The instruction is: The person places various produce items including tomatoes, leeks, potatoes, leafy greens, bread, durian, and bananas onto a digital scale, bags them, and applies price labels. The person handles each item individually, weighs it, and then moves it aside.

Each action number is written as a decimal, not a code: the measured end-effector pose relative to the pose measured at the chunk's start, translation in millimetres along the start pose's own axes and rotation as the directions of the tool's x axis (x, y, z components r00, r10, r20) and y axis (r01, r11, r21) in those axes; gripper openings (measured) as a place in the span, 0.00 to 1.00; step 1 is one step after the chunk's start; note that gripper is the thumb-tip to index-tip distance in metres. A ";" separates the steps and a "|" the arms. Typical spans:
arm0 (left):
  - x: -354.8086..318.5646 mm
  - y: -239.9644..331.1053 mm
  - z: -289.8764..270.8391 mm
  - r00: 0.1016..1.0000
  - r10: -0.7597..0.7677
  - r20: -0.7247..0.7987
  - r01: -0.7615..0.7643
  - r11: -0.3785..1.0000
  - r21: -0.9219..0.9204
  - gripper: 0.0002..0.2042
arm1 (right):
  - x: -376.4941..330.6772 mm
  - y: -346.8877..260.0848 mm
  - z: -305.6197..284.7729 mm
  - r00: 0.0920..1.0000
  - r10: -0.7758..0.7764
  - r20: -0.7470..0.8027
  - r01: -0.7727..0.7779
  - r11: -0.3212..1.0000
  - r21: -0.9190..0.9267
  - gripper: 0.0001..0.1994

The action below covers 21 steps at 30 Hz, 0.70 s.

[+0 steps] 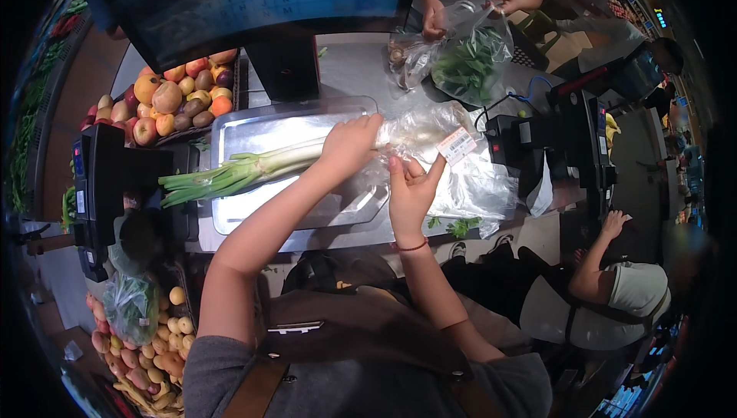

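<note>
A monitor [269,7] spans the upper left, fruit [166,98] below it; bagged greens [470,69] show at upper right, produce [157,350] lower left, a person [633,287] lower right.

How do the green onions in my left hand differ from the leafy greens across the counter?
The green onions stretch out over the metal tray; the leafy greens are bunched in a rounded heap. The green onions show pale stalks and uncovered green tops; the leafy greens look mostly dark green, inside a clear bag. Both are vegetables with green leaves.
</note>
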<state>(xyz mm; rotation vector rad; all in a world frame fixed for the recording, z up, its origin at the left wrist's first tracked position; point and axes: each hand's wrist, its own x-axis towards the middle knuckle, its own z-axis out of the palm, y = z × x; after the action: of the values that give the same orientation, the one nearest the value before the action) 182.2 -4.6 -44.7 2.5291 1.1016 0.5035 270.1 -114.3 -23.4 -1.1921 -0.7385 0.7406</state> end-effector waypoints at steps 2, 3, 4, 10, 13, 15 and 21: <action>-4.0 -5.0 12.5 0.997 -0.003 0.084 -0.002 0.999 0.053 0.17 | 17.8 5.2 3.4 0.995 -0.006 0.098 0.025 0.981 -0.192 0.39; -7.1 -10.6 18.6 0.995 0.034 0.089 -0.034 0.999 -0.003 0.18 | 30.1 7.8 3.9 0.992 0.004 0.126 0.023 0.977 -0.214 0.40; -10.3 -16.6 22.4 0.993 0.076 0.087 -0.071 0.996 -0.057 0.18 | 43.0 9.1 1.8 0.988 0.007 0.155 0.030 0.972 -0.234 0.40; -17.7 -36.6 27.4 0.985 -0.115 0.129 0.172 0.710 -0.683 0.26 | 100.0 13.9 -7.7 0.813 0.316 0.489 -0.030 0.861 -0.508 0.38; -7.2 -0.3 8.2 0.956 -0.237 0.173 0.273 0.936 -0.224 0.24 | 114.6 8.7 -1.9 0.678 0.422 0.602 0.074 0.776 -0.627 0.37; -0.3 3.7 4.9 0.919 -0.356 0.170 0.392 0.869 -0.301 0.20 | 129.0 17.5 -3.2 0.650 0.360 0.669 0.184 0.780 -0.599 0.35; 12.4 -19.8 33.5 0.945 -0.299 0.135 0.325 0.910 -0.257 0.15 | 110.4 19.7 -57.8 0.678 0.048 0.734 0.708 0.226 -0.669 0.34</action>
<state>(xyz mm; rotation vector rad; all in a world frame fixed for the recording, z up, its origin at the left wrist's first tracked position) 192.5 12.0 -80.6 2.0643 1.2733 0.4137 377.1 -50.1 -42.4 -1.7153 -2.2365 0.1644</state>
